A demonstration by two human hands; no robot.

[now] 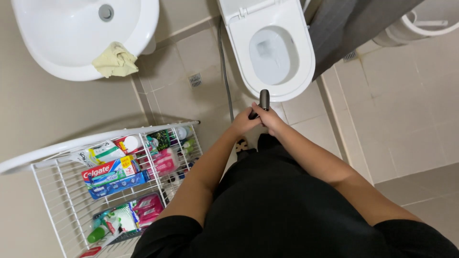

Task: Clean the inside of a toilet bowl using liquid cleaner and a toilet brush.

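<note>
Both of your hands, left hand (245, 123) and right hand (271, 119), close around a dark handle (263, 100) just near the toilet bowl (287, 71); its lower end is hidden. At near left, the white wire rack (57, 191) holds toothpaste boxes (112, 176) and pink packets (165, 162).

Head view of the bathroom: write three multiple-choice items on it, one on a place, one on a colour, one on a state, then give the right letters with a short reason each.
1. Where does the yellow cloth lie?
A. on the rim of the white sink
B. in the wire rack
C. on the toilet seat

2. What colour is the slim handle that the hands hold?
A. white
B. dark grey
C. red

3. How is the toilet lid?
A. shut
B. taken off and on the floor
C. raised, bowl open

Answers:
1 A, the cloth drapes over the sink's front edge.
2 B, the handle shows dark above the left hand and right hand, which clasp it together.
3 C, the bowl and its water show, with the lid up behind.
</note>
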